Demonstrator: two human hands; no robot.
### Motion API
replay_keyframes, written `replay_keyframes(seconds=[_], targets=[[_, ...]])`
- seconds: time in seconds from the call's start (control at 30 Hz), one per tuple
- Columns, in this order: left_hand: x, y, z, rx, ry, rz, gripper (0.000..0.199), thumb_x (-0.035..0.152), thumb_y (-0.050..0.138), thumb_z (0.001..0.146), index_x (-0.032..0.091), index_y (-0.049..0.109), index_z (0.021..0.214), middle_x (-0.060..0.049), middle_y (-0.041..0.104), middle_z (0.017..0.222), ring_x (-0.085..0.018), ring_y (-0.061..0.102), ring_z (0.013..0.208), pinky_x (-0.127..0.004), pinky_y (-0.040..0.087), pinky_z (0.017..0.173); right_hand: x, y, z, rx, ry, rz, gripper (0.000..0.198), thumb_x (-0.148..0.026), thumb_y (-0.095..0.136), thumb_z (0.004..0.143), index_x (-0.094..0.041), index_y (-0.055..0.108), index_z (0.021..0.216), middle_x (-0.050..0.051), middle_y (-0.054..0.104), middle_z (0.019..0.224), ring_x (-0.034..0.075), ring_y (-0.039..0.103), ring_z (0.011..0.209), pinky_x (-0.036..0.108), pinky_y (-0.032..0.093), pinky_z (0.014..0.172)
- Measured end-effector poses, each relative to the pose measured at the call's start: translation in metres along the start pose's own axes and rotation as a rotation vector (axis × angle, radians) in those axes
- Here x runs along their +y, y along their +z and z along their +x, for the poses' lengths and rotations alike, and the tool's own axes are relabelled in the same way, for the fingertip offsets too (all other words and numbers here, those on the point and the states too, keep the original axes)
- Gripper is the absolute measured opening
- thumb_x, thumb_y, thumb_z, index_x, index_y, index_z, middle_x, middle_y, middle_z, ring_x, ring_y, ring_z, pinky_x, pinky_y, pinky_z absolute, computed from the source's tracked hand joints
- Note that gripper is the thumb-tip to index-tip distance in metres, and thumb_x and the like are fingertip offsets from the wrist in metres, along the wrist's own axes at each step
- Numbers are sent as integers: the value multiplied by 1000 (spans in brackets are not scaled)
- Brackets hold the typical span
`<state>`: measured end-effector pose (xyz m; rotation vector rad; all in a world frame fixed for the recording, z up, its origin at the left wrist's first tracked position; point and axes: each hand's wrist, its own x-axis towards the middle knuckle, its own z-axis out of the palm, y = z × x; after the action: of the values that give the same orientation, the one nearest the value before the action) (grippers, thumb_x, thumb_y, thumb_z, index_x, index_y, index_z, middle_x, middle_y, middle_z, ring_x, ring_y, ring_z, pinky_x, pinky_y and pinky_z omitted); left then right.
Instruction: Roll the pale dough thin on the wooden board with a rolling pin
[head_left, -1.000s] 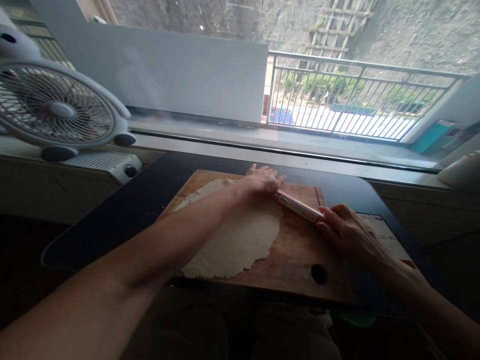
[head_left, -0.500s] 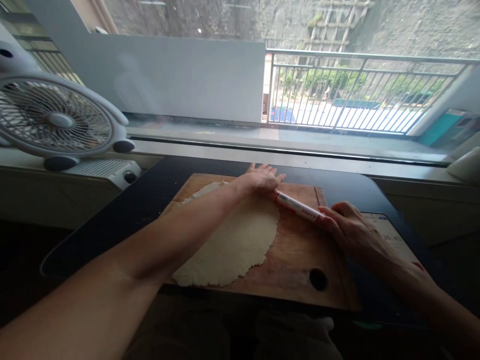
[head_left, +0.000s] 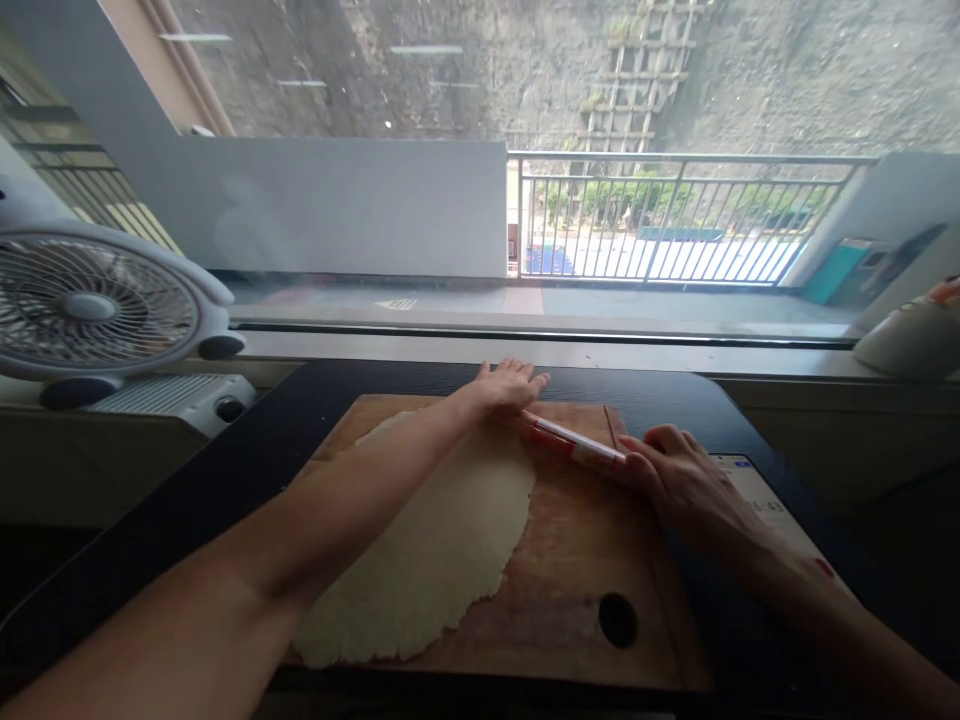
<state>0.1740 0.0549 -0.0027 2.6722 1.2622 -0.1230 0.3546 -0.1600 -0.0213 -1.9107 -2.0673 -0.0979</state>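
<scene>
One slim red-and-white tube (head_left: 574, 442) slants across the far right part of the wooden board (head_left: 570, 560), between the person's two hands. At the board's far edge, the left hand (head_left: 511, 385) lies over the tube's upper end, its fingers stretched out and slightly spread; its palm hides whether that end touches the dough. By the board's right edge, the right hand (head_left: 675, 475) has its fingers closed around the tube's lower end. Flattened dough (head_left: 442, 545) with a ragged rim covers the board's left and middle, partly hidden beneath the left forearm. Near the board's close right corner is a round dark hole (head_left: 617, 620). The black counter (head_left: 697, 400) carries the board, and right of it lies a lit screen (head_left: 765, 500), partly covered by the right forearm. Well left of the board stands a white fan (head_left: 90, 305).
</scene>
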Motion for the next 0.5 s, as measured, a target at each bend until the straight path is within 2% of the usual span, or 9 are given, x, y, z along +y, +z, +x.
replay_keyframes(seconds=[0.07, 0.17, 0.27, 0.37, 0.43, 0.5], targets=[[-3, 3, -13, 35, 21, 12, 69, 58, 9, 90, 19, 27, 144, -9, 19, 153, -26, 12, 142, -58, 6, 110, -7, 2, -11, 20, -19, 5, 35, -39, 33, 96, -27, 56, 119, 7, 54, 98, 21, 52, 88, 38, 47, 79], [-18, 10, -60, 111, 102, 58, 65, 55, 8, 92, 21, 30, 143, -6, 24, 152, -23, 11, 142, -55, 3, 111, -21, 9, -40, 36, -73, 45, 41, -34, 38, 94, -30, 42, 135, 8, 52, 109, 22, 52, 94, 36, 48, 79], [-26, 14, -92, 115, 146, 67, 60, 51, 9, 94, 23, 30, 143, -4, 24, 152, -21, 11, 142, -53, 5, 112, -25, 15, -57, 34, -105, 81, 47, -34, 40, 93, -33, 34, 140, 7, 51, 114, 22, 51, 98, 34, 49, 79], [-20, 15, -73, 152, 120, 22, 56, 48, 18, 94, 22, 35, 141, -5, 28, 151, -21, 15, 141, -52, 2, 112, -19, 14, -45, 29, -60, 86, 40, -37, 39, 94, -30, 42, 134, 7, 51, 113, 21, 52, 97, 35, 47, 81], [-9, 14, -43, 256, 60, -76, 55, 48, 25, 93, 20, 41, 137, -7, 34, 148, -23, 17, 140, -54, 1, 111, -14, 8, -29, -4, -23, 64, 34, -41, 37, 95, -28, 51, 122, 7, 54, 106, 21, 53, 92, 35, 46, 80], [0, 7, -16, 366, -15, -243, 52, 47, 30, 91, 18, 51, 128, -9, 44, 142, -26, 25, 138, -55, 6, 110, -11, -2, -15, -61, -14, 33, 31, -43, 36, 95, -26, 58, 108, 5, 56, 97, 19, 55, 83, 33, 45, 74]])
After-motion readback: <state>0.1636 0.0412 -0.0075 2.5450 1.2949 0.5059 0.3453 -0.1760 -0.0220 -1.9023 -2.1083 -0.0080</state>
